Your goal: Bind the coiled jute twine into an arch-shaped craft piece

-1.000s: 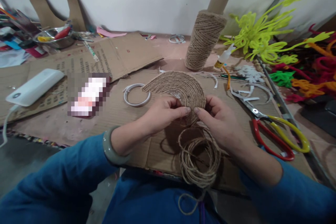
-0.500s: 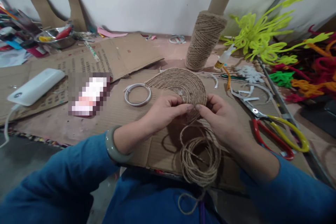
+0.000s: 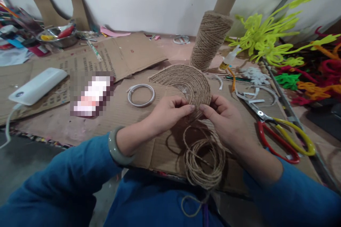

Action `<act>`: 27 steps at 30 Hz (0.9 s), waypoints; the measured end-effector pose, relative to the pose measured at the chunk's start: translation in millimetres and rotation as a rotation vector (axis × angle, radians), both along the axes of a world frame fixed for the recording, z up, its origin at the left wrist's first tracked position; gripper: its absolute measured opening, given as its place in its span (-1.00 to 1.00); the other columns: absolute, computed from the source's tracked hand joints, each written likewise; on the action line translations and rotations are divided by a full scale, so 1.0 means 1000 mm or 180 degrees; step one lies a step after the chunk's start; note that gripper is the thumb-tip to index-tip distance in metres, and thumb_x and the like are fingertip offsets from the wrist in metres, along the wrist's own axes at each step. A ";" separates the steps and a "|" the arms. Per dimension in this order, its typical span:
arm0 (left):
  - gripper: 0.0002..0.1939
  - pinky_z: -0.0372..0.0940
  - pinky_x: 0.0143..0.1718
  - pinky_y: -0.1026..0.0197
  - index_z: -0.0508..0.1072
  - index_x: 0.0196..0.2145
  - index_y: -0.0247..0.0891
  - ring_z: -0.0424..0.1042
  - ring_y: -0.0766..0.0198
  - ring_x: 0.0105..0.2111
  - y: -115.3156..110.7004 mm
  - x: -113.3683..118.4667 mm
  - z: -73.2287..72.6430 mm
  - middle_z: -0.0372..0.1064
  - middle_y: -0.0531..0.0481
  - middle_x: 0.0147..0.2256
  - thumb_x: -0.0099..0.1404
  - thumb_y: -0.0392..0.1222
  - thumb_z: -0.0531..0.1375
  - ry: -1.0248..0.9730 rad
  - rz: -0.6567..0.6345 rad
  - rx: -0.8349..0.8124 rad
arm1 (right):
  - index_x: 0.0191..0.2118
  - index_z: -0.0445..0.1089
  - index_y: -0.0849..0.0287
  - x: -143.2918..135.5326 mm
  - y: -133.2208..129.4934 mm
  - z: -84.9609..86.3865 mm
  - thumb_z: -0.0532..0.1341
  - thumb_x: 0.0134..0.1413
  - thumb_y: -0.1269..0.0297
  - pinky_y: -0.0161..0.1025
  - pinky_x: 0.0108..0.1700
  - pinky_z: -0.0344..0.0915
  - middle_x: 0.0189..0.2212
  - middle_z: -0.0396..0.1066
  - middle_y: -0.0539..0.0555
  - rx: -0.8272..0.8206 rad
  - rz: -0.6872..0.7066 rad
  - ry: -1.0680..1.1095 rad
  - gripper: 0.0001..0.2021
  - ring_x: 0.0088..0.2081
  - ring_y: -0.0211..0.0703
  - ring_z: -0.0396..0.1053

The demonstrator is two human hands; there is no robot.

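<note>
While the pinkish table runs wide across the scene, a cardboard sheet lies on it, right under the work. Far R, yellow fuzzy flowers spread up & out; just L of them, a tall twine spool stands behind the work. Scissors w/ red & yellow handles lie on the cardboard, R of the hands. Centre stage, the curved twine piece, rows packed side by side, held above the cardboard: L hand & R hand both clamped on its nr end, thumbs in front, tips just beside each other. Below, a loose twine coil at the cardboard's nr edge. White ring lies flat, L of the piece. Smallest, a glue-type bottle, nr the spool's base.
</note>
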State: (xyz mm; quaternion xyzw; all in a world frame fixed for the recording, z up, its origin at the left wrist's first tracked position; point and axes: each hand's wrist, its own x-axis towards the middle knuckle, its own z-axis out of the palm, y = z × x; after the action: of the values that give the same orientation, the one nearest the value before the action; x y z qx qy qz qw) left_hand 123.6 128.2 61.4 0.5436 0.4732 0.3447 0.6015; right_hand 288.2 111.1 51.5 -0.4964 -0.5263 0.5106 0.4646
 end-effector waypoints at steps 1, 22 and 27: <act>-0.76 0.08 -0.46 0.25 0.38 -0.55 -0.30 0.20 0.39 -0.54 0.000 0.000 0.000 0.26 0.08 -0.58 0.10 -0.08 0.24 -0.0071 0.0019 -0.0011 | -0.21 0.36 0.13 0.000 0.000 0.000 0.26 0.01 0.20 -0.16 -0.22 0.44 -0.29 0.51 0.05 -0.0015 0.0059 -0.0019 -0.79 -0.27 -0.16 0.47; -0.70 0.24 -0.40 0.31 0.38 -0.55 -0.33 0.28 0.40 -0.49 0.005 0.000 -0.005 0.26 0.08 -0.55 0.21 -0.06 0.19 -0.0698 -0.0065 0.0147 | -0.27 0.37 0.11 0.004 0.003 -0.008 0.31 -0.08 0.25 -0.18 -0.29 0.45 -0.38 0.52 0.02 0.0020 0.0082 -0.0131 -0.80 -0.31 -0.15 0.50; -0.75 0.20 -0.44 0.33 0.39 -0.56 -0.33 0.26 0.43 -0.52 0.005 -0.001 -0.003 0.27 0.09 -0.57 0.15 -0.11 0.24 -0.0742 -0.0028 -0.0075 | -0.27 0.36 0.11 0.003 0.002 -0.008 0.29 -0.05 0.27 -0.17 -0.28 0.45 -0.36 0.53 0.02 -0.0007 0.0169 -0.0064 -0.82 -0.32 -0.15 0.50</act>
State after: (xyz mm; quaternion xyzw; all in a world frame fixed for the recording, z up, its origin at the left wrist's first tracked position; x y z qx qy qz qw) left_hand 122.8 132.9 58.6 0.4948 0.4017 0.3973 0.6602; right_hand 291.6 112.7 43.3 -0.4878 -0.5433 0.5184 0.4450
